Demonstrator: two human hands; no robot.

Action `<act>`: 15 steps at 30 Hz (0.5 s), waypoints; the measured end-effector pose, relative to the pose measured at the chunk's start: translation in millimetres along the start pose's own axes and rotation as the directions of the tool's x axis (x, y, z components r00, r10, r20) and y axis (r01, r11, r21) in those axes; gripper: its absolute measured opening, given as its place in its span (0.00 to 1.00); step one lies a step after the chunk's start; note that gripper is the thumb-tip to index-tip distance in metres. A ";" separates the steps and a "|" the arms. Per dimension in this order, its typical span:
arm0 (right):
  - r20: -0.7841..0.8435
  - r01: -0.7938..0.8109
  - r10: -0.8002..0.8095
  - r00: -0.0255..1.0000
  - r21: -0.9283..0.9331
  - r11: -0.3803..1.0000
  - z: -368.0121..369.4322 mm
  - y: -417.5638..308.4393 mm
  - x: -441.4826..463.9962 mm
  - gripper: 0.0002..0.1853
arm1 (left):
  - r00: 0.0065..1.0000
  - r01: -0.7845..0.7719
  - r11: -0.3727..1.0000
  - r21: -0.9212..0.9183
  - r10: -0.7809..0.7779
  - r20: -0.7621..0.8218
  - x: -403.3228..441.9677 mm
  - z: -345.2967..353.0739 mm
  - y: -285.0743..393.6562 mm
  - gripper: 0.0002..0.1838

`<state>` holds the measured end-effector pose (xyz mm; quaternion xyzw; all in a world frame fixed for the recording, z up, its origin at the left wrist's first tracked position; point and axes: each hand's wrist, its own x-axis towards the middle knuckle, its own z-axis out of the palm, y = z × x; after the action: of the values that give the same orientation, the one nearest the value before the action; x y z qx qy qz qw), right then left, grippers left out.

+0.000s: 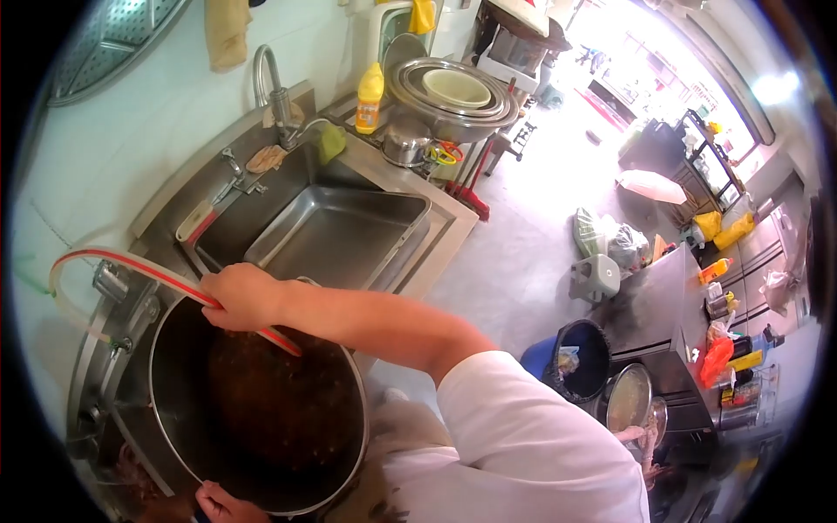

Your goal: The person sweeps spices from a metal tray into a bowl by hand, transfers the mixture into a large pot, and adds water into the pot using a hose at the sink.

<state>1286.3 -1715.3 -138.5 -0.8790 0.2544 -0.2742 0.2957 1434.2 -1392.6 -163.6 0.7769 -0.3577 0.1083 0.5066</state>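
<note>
My right hand (244, 298) is closed around a pale hose with a red stripe (144, 263). The hose loops up from the left wall, and its end points down into a large deep pot (179, 383). Dark brown liquid with small bits (279, 401) covers the pot's bottom. At the near rim of the pot, my left hand (228, 504) grips the edge, only partly in view. Behind the pot is a steel sink (222, 248) with a rectangular metal tray (336, 231) in it. I cannot tell whether water runs from the hose.
A curved faucet (277, 96) rises behind the sink. On the counter beyond stand a yellow bottle (369, 100), a small metal pot (406, 142) and stacked basins (501, 109). A lined blue bin (545, 357), a grey stool (595, 277) and a steel counter (649, 305) are at right.
</note>
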 end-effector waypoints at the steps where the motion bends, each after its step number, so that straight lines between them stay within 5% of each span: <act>1: 0.005 -0.005 0.005 1.000 -0.005 1.000 0.2 -0.4 -0.4 0.16 | 1.000 -0.004 1.000 -0.008 0.004 0.000 -0.1 -0.5 0.1 0.15; 6: 0.042 -0.011 0.014 0.999 -0.065 0.998 2.8 0.0 3.0 0.17 | 0.975 -0.215 0.976 0.023 0.216 -0.044 4.0 -0.7 -68.6 0.16; 15: 0.079 -0.071 0.072 0.994 -0.017 0.997 -6.5 -10.8 1.5 0.15 | 0.998 -0.044 0.997 -0.057 0.041 -0.057 0.8 2.2 -15.8 0.18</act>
<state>1286.3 -1711.2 -126.5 -0.8816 0.2756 -0.2263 0.3092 1444.9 -1391.2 -175.4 0.7509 -0.3628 0.1303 0.5363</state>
